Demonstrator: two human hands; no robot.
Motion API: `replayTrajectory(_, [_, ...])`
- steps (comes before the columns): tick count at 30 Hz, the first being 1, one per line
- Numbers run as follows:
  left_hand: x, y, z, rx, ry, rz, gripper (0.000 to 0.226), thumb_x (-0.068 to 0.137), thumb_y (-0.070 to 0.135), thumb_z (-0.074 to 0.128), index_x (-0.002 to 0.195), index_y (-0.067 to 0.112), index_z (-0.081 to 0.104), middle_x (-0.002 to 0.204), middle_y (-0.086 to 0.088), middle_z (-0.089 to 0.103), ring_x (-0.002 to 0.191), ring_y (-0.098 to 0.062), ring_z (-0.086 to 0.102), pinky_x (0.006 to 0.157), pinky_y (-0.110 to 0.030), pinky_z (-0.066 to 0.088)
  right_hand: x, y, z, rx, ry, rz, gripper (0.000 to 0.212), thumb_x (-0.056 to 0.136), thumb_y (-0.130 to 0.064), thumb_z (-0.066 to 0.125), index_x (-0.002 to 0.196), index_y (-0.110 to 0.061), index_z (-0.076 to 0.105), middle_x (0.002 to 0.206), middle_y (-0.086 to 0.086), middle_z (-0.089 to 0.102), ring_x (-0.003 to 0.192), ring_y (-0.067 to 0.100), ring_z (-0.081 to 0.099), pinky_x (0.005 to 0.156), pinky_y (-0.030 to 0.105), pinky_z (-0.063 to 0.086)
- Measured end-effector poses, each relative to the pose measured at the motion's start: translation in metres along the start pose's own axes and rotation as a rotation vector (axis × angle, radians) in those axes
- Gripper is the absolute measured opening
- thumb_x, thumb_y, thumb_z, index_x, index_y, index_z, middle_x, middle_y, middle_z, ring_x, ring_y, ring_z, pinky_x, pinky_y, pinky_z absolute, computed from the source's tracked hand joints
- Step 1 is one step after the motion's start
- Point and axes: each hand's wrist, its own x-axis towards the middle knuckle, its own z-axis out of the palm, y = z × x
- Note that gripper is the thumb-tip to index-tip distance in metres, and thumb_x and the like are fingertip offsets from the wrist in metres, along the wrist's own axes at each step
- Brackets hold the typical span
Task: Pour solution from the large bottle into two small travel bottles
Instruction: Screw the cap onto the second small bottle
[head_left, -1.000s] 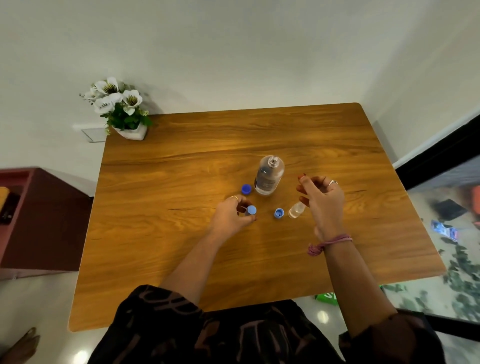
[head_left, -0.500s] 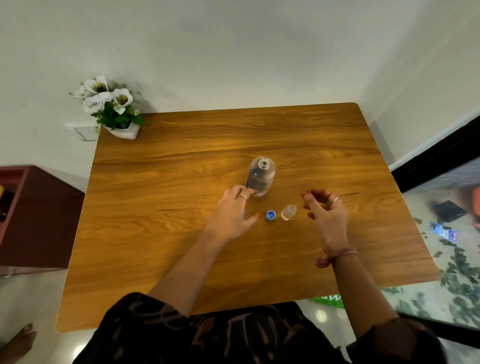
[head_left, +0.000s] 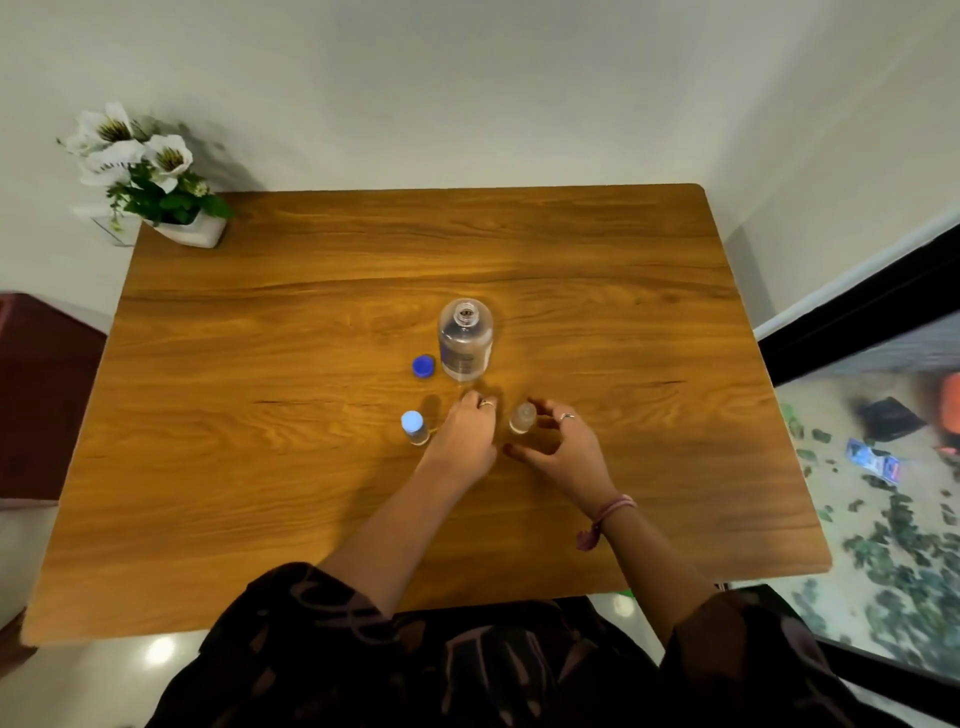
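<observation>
Head view: round clear large bottle (head_left: 465, 340), grained wooden table (head_left: 260, 415).

table (head_left: 291, 415): orange-brown woodgrain | cap (head_left: 424, 366): blue | flowers (head_left: 130, 148): white | sleeve (head_left: 322, 623): dark, patterned

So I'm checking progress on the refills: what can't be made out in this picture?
- Head view: small blue cap for the open travel bottle, likely hidden under the left hand.
- Fill levels of the open bottle and the capped travel bottle: too small, clear.
- Large bottle label: blurred.
</observation>
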Motion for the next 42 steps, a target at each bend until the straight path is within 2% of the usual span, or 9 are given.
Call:
replayTrajectory(10, [0.016,-0.01,0.019,0.019,0.052,-0.078,0.047,0.089,0.015,0.058,0.134,0.008,0.048,0.135,-0.011,0.045,0.128,-0.027,0.042,0.108,-0.036,0.036,0.012,0.004,0.006,-0.061,0.094,-0.108,0.038,0.078,-0.023,0.073,0.113,-0.012,0.062,0.107,-0.002,0.062,0.094,0.004,0.054,0.08,0.012,0.038])
replayTrajectory(15, [0.014,-0.01,0.013,-0.065,0.083,-0.042,0.049,0.088,0.015,0.06,0.136,0.012,0.049,0.133,-0.007,0.047,0.125,-0.025,0.044,0.108,-0.033,0.037,0.017,0.008,0.009,-0.072,0.085,-0.102,0.032,0.079,-0.031,0.07,0.108,-0.016,0.067,0.102,-0.004,0.069,0.096,0.008,0.062,0.084,0.023,0.051])
replayTrajectory(19, [0.003,-0.009,-0.004,-0.213,0.131,0.026,0.047,0.083,0.012,0.064,0.13,0.01,0.056,0.121,-0.004,0.051,0.116,-0.018,0.05,0.097,-0.018,0.035,0.016,-0.001,0.002,-0.041,0.108,-0.105,0.035,0.076,-0.033,0.074,0.107,-0.017,0.069,0.099,-0.005,0.071,0.091,0.006,0.064,0.082,0.029,0.054])
replayTrajectory(23, [-0.01,-0.005,-0.029,-0.332,0.202,0.105,0.044,0.079,0.009,0.07,0.122,0.011,0.063,0.106,0.002,0.047,0.104,-0.014,0.053,0.088,-0.012,0.034,0.013,-0.015,-0.012,-0.001,0.138,-0.106,0.041,0.071,-0.032,0.079,0.108,-0.015,0.069,0.097,-0.005,0.071,0.089,0.004,0.065,0.08,0.027,0.055])
replayTrajectory(27, [-0.025,0.001,-0.07,-0.467,0.231,0.171,0.044,0.078,0.009,0.073,0.12,0.017,0.065,0.11,-0.003,0.051,0.104,-0.015,0.056,0.092,-0.024,0.047,0.007,-0.041,-0.031,0.016,0.15,-0.138,0.04,0.072,-0.033,0.079,0.107,-0.017,0.069,0.094,-0.013,0.07,0.087,-0.001,0.064,0.075,0.019,0.055])
replayTrajectory(31, [-0.041,0.011,-0.12,-0.628,0.268,0.202,0.04,0.075,0.005,0.078,0.108,0.023,0.064,0.099,-0.002,0.063,0.092,-0.019,0.066,0.083,-0.026,0.055,0.002,-0.074,-0.054,0.062,0.197,-0.176,0.033,0.07,-0.029,0.081,0.1,-0.021,0.071,0.085,-0.016,0.068,0.08,-0.004,0.065,0.071,0.016,0.054])
replayTrajectory(34, [-0.05,0.018,-0.156,-0.771,0.235,0.207,0.037,0.075,0.003,0.078,0.099,0.022,0.058,0.095,0.004,0.07,0.089,-0.005,0.07,0.074,-0.021,0.057,-0.001,-0.101,-0.069,0.085,0.216,-0.202,0.035,0.07,-0.031,0.081,0.102,-0.02,0.071,0.086,-0.012,0.071,0.08,-0.003,0.066,0.07,0.016,0.054])
replayTrajectory(38, [-0.058,0.024,-0.198,-0.851,0.269,0.27,0.034,0.074,0.006,0.078,0.097,0.022,0.059,0.096,0.0,0.073,0.091,-0.012,0.072,0.079,-0.029,0.058,-0.003,-0.138,-0.089,0.109,0.235,-0.264,0.032,0.07,-0.032,0.08,0.099,-0.021,0.072,0.085,-0.012,0.072,0.078,-0.002,0.067,0.071,0.017,0.055])
replayTrajectory(42, [-0.063,0.028,-0.235,-0.949,0.3,0.361,0.034,0.075,0.006,0.076,0.105,0.016,0.063,0.088,-0.003,0.076,0.089,-0.015,0.072,0.082,-0.026,0.056,-0.004,-0.176,-0.106,0.112,0.251,-0.306,0.031,0.069,-0.035,0.08,0.096,-0.021,0.074,0.082,-0.009,0.073,0.076,0.003,0.068,0.07,0.023,0.057])
